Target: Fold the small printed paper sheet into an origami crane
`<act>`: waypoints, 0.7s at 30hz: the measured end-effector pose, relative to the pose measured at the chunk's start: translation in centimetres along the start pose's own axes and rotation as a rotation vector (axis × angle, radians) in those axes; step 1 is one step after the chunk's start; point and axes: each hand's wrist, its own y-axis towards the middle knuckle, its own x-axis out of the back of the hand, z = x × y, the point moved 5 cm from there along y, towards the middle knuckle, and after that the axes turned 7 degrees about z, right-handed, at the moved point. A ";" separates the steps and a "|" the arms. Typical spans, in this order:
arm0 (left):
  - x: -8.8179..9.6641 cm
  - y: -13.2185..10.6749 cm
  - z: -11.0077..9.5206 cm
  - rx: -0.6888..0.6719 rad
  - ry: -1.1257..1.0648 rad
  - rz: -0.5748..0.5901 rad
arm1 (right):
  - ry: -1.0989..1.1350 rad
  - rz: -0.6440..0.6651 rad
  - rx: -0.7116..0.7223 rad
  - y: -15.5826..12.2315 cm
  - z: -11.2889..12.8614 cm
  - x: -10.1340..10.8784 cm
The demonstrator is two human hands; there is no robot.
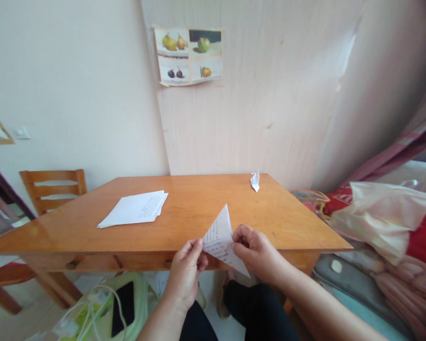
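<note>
So closest to me are two legs in dark trousers (261, 308), and just above them the piece of folded paper (218, 237) that both hands are on. It's white, creased into a pointy, roughly triangular shape, with rows of dark print running across the face and a plainer strip down the right side. One sharp tip points away toward the table, another pokes out low on the right. It's up in the air around the table's near edge.

Left hand (189, 265) comes up from the bottom and has the paper's left edge pinched between thumb and fingers. Right hand (253, 246) reaches in from the lower right, fingers curled, thumb and fingers gripping the right edge.

Down low on the left there's a black phone-looking thing (123, 308) next to some white cables (92, 303).

The table (199, 203) is orangey-brown wood, kinda shiny. A slightly messy stack of sheets (131, 208) sits on its left half, and a small crumpled-looking paper piece (255, 181) near the far right corner. Off to the right, beside the table, a whitish bag (379, 218) lies on a heap of red and pink stuff. Wooden chair (53, 175) at the left end, pale wall (252, 118) behind, fruit pictures (189, 57) stuck up on it.
</note>
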 end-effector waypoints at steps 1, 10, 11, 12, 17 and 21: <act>-0.1 0.1 0.0 0.020 -0.076 0.014 | 0.033 0.013 0.016 -0.2 0.4 0.0; -1.3 0.1 1.1 0.246 -0.545 0.186 | 0.265 0.043 0.052 -1.2 2.4 0.5; -1.4 0.1 1.2 0.261 -0.565 0.192 | 0.268 0.043 0.056 -1.1 2.4 0.5; -1.5 0.1 1.3 0.273 -0.580 0.194 | 0.271 0.044 0.063 -1.1 2.5 0.4; -1.5 0.0 1.6 0.299 -0.614 0.174 | 0.307 0.057 0.089 -0.8 2.8 0.0; -1.6 0.0 2.0 0.317 -0.618 0.201 | 0.424 0.069 0.106 -0.4 3.0 -0.5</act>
